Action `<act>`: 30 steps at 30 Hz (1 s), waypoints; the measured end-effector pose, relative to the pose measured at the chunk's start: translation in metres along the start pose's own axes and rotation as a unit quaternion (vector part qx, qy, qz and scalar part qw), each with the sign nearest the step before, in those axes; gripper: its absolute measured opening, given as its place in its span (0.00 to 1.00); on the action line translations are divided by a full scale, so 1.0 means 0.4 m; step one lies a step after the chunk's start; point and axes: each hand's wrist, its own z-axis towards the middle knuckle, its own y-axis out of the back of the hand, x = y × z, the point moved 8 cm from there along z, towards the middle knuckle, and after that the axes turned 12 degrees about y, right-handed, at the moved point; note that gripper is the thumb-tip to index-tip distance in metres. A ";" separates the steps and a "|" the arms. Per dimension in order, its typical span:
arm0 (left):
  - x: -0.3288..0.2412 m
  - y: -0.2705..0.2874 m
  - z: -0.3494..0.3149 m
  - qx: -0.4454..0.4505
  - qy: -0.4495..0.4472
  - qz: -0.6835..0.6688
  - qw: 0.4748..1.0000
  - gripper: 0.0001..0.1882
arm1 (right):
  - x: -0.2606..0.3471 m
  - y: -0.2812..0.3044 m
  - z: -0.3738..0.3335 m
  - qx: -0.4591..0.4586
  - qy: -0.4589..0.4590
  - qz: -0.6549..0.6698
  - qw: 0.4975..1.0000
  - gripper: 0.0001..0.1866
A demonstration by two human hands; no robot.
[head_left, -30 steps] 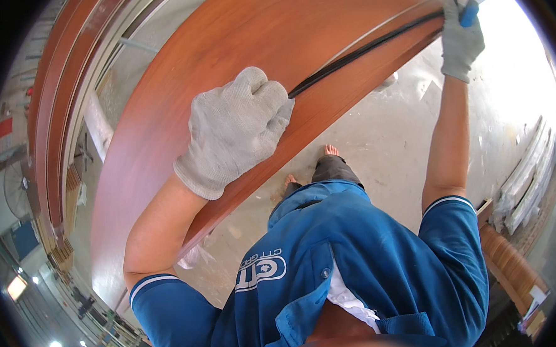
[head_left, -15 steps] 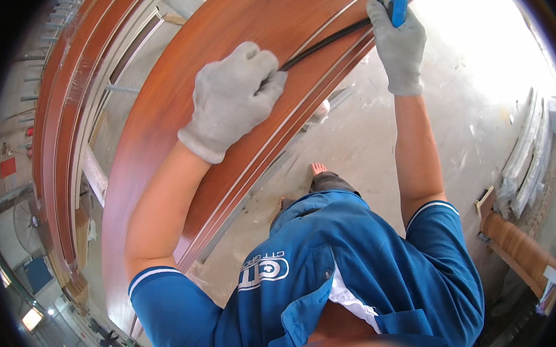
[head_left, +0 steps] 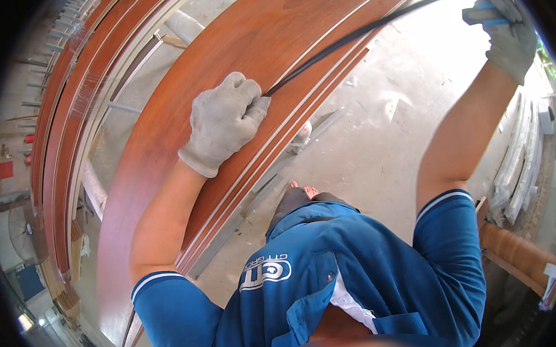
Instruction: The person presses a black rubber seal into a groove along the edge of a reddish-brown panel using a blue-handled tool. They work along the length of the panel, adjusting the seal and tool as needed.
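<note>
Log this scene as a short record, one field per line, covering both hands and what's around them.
Left hand: gloved, closed around the black strip
Right hand: gloved, raised beyond the panel's edge, gripping a blue object; its kind is unclear
Black strip: stretches between the hands
Panel: long, reddish-brown, below the left hand
Left side: long brown boards
Right side: wrapped lengths
Floor: grey
</note>
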 end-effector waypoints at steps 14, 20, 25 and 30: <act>-0.009 0.003 0.016 0.013 0.018 -0.014 1.000 0.10 | -0.264 0.728 0.051 -0.157 -0.138 -0.479 0.853 0.14; -0.005 0.007 0.013 0.012 0.039 0.000 0.999 0.11 | -0.329 0.796 0.188 -0.117 -0.091 -0.637 0.757 0.17; -0.015 0.001 0.034 0.013 0.053 0.026 0.998 0.13 | -0.344 0.735 0.187 -0.044 -0.068 -0.763 0.641 0.20; -0.042 -0.034 0.085 0.017 0.053 0.037 0.998 0.13 | -0.337 0.659 0.138 -0.098 -0.064 -0.684 0.720 0.24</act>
